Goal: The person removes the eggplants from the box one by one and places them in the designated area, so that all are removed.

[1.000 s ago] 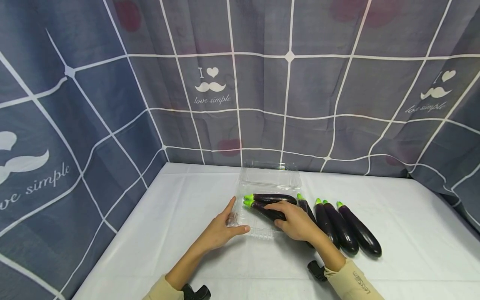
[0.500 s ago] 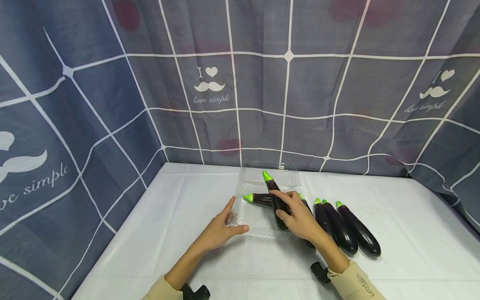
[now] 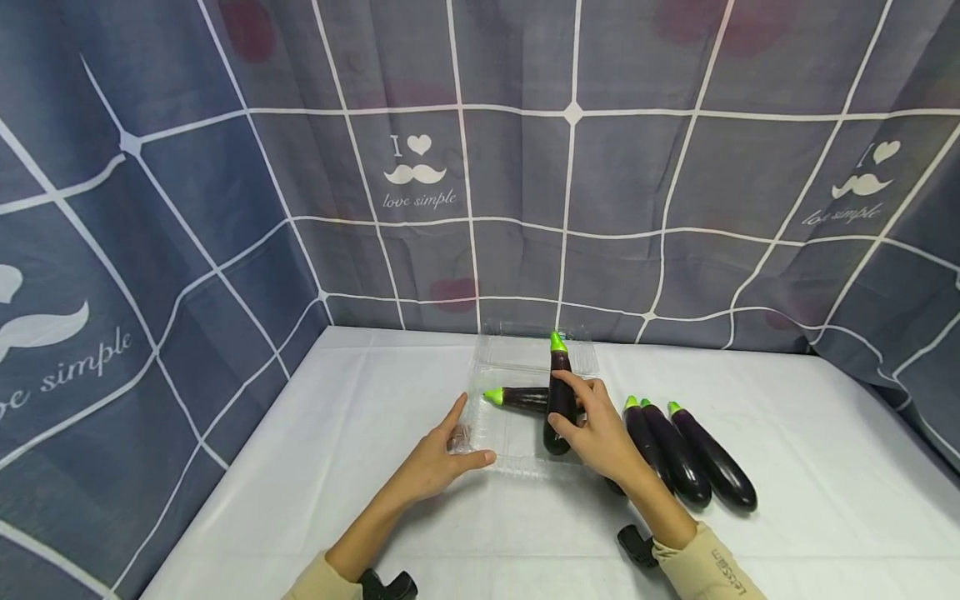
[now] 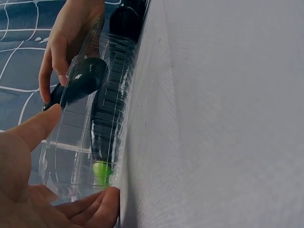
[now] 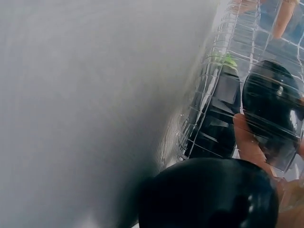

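My right hand (image 3: 600, 425) grips an eggplant (image 3: 558, 367) by its middle, green end pointing away, above a clear plastic container (image 3: 517, 446). A second eggplant (image 3: 517, 398) lies crosswise inside the container, its green end at the left; the held one hides part of it. My left hand (image 3: 435, 467) rests against the container's left near corner, thumb and fingers spread. In the left wrist view, its thumb touches the rim while the other fingers lie low at the side. The held eggplant's rounded end (image 4: 88, 78) is tilted over the container there.
Three eggplants (image 3: 690, 467) lie side by side on the white tablecloth (image 3: 360, 392) at the right. Another eggplant (image 3: 615, 487) is mostly hidden under my right hand. The container's open lid (image 3: 502, 346) leans back near the patterned curtain (image 3: 517, 258).
The right hand has lifted the nearer eggplant from its crosswise place in the container and turned it until its green end points away. The left hand has stayed put.
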`<move>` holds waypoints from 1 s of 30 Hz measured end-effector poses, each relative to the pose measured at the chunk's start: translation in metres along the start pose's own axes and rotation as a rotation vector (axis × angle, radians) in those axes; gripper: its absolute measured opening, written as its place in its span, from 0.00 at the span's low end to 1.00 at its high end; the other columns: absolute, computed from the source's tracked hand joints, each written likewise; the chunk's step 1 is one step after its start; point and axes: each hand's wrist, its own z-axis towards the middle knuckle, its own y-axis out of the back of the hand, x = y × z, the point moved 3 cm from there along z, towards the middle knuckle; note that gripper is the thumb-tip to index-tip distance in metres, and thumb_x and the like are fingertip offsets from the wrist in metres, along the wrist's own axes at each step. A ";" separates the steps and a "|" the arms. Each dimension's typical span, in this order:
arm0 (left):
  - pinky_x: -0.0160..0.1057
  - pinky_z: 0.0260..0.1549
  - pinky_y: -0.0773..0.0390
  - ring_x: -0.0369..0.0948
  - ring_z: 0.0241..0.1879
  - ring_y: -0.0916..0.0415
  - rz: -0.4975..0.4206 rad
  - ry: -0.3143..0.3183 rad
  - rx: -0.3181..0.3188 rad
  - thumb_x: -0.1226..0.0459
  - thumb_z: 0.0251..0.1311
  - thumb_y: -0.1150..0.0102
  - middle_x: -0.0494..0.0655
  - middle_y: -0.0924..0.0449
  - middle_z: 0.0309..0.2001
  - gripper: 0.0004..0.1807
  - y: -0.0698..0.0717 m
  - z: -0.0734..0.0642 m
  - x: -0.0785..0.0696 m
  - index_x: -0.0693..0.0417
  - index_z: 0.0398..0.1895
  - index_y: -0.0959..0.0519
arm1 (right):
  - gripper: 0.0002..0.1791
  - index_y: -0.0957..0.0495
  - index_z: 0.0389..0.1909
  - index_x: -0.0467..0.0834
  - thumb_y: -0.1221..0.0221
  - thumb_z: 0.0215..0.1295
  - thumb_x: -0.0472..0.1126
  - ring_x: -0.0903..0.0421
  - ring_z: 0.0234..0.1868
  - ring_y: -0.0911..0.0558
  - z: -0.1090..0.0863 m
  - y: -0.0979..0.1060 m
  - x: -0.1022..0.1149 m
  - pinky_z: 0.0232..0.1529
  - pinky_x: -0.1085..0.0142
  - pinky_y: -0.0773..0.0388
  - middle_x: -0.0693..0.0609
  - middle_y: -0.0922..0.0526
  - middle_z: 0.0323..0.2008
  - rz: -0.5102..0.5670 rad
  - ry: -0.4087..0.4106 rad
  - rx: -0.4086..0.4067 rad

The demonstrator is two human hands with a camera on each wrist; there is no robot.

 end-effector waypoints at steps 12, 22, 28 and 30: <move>0.65 0.60 0.38 0.62 0.68 0.40 0.020 -0.010 -0.011 0.46 0.54 0.29 0.70 0.39 0.68 0.57 0.000 0.002 0.001 0.45 0.80 0.54 | 0.32 0.34 0.71 0.47 0.37 0.67 0.41 0.43 0.52 0.23 0.001 0.008 0.003 0.38 0.57 0.25 0.38 0.31 0.56 0.105 -0.053 -0.005; 0.63 0.60 0.37 0.61 0.67 0.38 0.031 -0.017 -0.017 0.46 0.53 0.29 0.71 0.37 0.67 0.57 0.002 0.002 -0.002 0.47 0.80 0.53 | 0.33 0.36 0.72 0.49 0.38 0.67 0.38 0.38 0.56 0.23 -0.002 0.030 0.013 0.43 0.54 0.22 0.38 0.30 0.61 0.203 -0.070 0.006; 0.63 0.60 0.37 0.62 0.67 0.39 0.022 -0.020 -0.016 0.47 0.54 0.29 0.72 0.38 0.67 0.57 0.002 0.003 -0.003 0.47 0.80 0.53 | 0.33 0.35 0.72 0.47 0.39 0.67 0.37 0.41 0.56 0.24 -0.013 0.068 0.019 0.43 0.58 0.23 0.38 0.29 0.61 0.097 -0.060 0.030; 0.63 0.60 0.37 0.62 0.67 0.39 0.018 -0.019 -0.011 0.48 0.54 0.29 0.72 0.38 0.67 0.57 0.001 0.003 -0.002 0.48 0.80 0.54 | 0.33 0.34 0.72 0.47 0.39 0.67 0.37 0.43 0.56 0.25 -0.019 0.084 0.016 0.43 0.59 0.24 0.40 0.27 0.60 0.021 -0.063 0.035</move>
